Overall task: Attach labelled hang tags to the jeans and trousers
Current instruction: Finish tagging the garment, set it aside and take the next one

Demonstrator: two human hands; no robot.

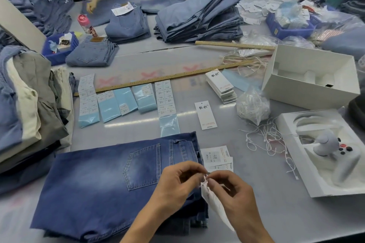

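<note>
The tag (pixel 212 201) hangs over the jeans' (pixel 102 187) right edge, near the table's (pixel 266 213) front edge. Its top is pinched between the fingertips of the left hand (pixel 177 181) and right hand (pixel 229 189), which meet there, fingers curled. More tags (pixel 217 157) lie just beyond, touching the jeans. Strings (pixel 266 138) lie farther right.

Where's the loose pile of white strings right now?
Head view, right of centre: the strings lie on the table, between the dark jeans and the white tray.
</note>
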